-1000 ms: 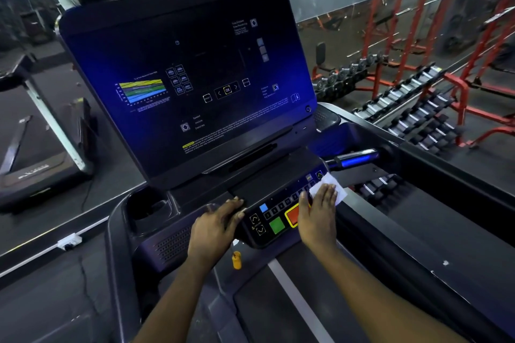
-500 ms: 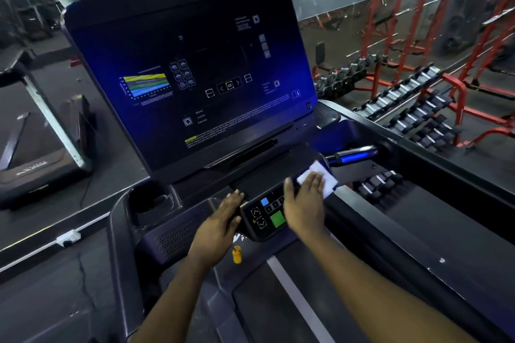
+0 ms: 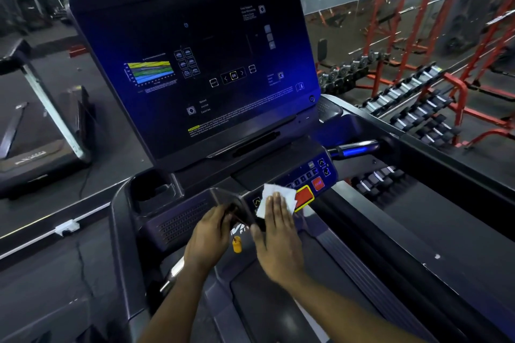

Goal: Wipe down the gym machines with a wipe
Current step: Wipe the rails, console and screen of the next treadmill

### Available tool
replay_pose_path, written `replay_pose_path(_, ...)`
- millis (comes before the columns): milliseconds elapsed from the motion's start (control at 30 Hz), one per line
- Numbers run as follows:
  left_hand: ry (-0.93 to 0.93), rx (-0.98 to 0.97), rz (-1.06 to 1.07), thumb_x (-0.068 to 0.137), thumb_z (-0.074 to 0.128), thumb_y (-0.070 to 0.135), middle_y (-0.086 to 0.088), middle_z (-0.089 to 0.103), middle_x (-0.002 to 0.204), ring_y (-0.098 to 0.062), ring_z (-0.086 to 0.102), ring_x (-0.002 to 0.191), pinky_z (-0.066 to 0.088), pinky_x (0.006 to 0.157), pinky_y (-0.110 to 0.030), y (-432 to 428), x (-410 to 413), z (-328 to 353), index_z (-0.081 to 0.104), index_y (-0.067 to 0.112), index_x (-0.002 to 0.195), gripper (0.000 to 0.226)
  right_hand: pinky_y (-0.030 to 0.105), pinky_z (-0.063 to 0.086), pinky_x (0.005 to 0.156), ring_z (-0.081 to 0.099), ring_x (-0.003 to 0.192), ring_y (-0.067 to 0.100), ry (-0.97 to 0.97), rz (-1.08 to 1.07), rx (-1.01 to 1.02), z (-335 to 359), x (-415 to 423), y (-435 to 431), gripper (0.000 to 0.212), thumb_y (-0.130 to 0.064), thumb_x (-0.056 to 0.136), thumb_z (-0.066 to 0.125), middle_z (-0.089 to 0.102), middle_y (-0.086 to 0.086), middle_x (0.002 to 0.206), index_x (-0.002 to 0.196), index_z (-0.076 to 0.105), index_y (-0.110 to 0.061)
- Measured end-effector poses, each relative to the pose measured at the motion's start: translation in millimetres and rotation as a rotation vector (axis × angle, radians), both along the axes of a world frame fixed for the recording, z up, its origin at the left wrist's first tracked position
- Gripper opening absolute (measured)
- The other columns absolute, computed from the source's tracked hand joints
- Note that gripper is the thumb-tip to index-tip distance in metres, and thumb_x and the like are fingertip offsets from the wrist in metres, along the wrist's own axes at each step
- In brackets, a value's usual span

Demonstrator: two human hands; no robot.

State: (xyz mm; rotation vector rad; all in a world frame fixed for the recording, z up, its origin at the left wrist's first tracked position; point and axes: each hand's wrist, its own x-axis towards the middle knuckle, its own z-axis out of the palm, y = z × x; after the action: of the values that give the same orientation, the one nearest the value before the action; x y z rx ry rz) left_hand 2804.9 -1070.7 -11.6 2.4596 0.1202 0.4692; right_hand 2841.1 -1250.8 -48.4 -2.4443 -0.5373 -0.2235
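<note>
I stand on a dark treadmill with a big lit screen (image 3: 195, 64) and a button panel (image 3: 309, 178) below it. A white wipe (image 3: 274, 198) lies flat on the left part of that panel, over the buttons. My right hand (image 3: 276, 234) presses it down with straight fingers. My left hand (image 3: 209, 231) rests just left of the panel, fingers curled over the console's front edge (image 3: 223, 198). A red stop button (image 3: 303, 196) shows right of the wipe.
A small yellow safety key (image 3: 237, 245) hangs under the console. A cup holder (image 3: 152, 189) sits at the left, a blue-lit handlebar (image 3: 354, 149) at the right. Dumbbell racks (image 3: 418, 108) with red frames stand to the right, another treadmill (image 3: 33, 131) to the left.
My right hand slid the wipe leftward across the button panel, uncovering the red button. My left hand shifted slightly and curled over the console edge.
</note>
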Motion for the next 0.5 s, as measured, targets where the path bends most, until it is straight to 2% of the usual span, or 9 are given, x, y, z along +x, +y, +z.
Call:
replay_pose_path(100, -0.011, -0.008, -0.005, 0.099, 0.058, 0.013, 0.002, 0.067, 0.101, -0.016, 0.065, 0.088, 0.055, 0.078, -0.04, 4.7, 2.5, -4.8, 0.063, 0.017, 0.111, 0.014, 0.044, 0.012, 0.126, -0.005, 0.157, 0.02, 0.072, -0.164, 0.083, 14.9, 10.3, 20.5, 0.078, -0.057, 0.103, 0.018, -0.001, 0.01, 0.168, 0.16, 0.009, -0.004)
replay_pose_path(167, -0.021, -0.021, -0.014, 0.099, 0.059, 0.012, 0.002, 0.066, 0.102, -0.015, 0.064, 0.089, 0.055, 0.079, -0.039, 5.8, 4.0, -5.3, 0.063, 0.017, 0.112, 0.015, 0.04, 0.006, 0.127, -0.007, 0.156, 0.019, 0.044, -0.048, 0.082, 13.1, -7.6, 26.9, 0.076, -0.056, 0.105, 0.02, -0.002, 0.01, 0.169, 0.161, 0.008, -0.006)
replay_pose_path(233, -0.023, -0.03, -0.02, 0.099, 0.058, 0.011, 0.004, 0.064, 0.102, -0.012, 0.062, 0.088, 0.054, 0.079, -0.039, 6.2, 4.6, -5.3, 0.063, 0.018, 0.113, 0.016, 0.036, 0.0, 0.127, -0.009, 0.156, 0.015, 0.004, 0.081, -0.008, 3.1, -28.7, 16.6, 0.071, -0.051, 0.107, 0.024, -0.005, 0.005, 0.17, 0.162, 0.004, -0.01)
replay_pose_path(267, -0.028, -0.038, -0.019, 0.099, 0.058, 0.011, 0.005, 0.062, 0.104, -0.011, 0.061, 0.09, 0.054, 0.08, -0.037, 5.3, 3.9, -5.4, 0.062, 0.018, 0.116, 0.019, 0.036, 0.0, 0.127, -0.009, 0.156, 0.015, -0.015, 0.079, -0.049, -2.6, -30.8, 10.0, 0.07, -0.05, 0.107, 0.024, -0.005, 0.004, 0.17, 0.162, 0.003, -0.011)
replay_pose_path(333, -0.034, -0.044, -0.028, 0.1, 0.057, 0.011, 0.007, 0.058, 0.111, -0.007, 0.057, 0.098, 0.052, 0.086, -0.031, 3.6, 2.1, -2.9, 0.058, 0.02, 0.127, 0.028, 0.04, 0.005, 0.127, -0.007, 0.156, 0.017, -0.003, -0.071, -0.052, -3.0, -18.3, 9.1, 0.072, -0.051, 0.106, 0.023, -0.003, 0.006, 0.169, 0.161, 0.004, -0.01)
replay_pose_path(400, -0.019, -0.04, -0.032, 0.101, 0.055, 0.013, 0.008, 0.054, 0.121, -0.004, 0.053, 0.109, 0.048, 0.095, -0.027, 2.3, 1.8, -0.8, 0.053, 0.022, 0.138, 0.039, 0.043, 0.007, 0.127, -0.007, 0.156, 0.02, 0.094, -0.264, 0.002, 7.8, 1.6, 15.1, 0.076, -0.054, 0.103, 0.02, -0.004, 0.008, 0.168, 0.16, 0.001, -0.007)
replay_pose_path(500, -0.029, -0.022, -0.044, 0.101, 0.055, 0.013, 0.005, 0.049, 0.139, -0.009, 0.047, 0.128, 0.043, 0.108, -0.029, 1.2, 2.9, -1.6, 0.045, 0.024, 0.15, 0.051, 0.044, 0.001, 0.127, -0.011, 0.155, 0.023, 0.201, -0.386, 0.014, 20.2, 29.5, 9.0, 0.077, -0.054, 0.104, 0.018, -0.01, 0.012, 0.167, 0.159, -0.006, -0.006)
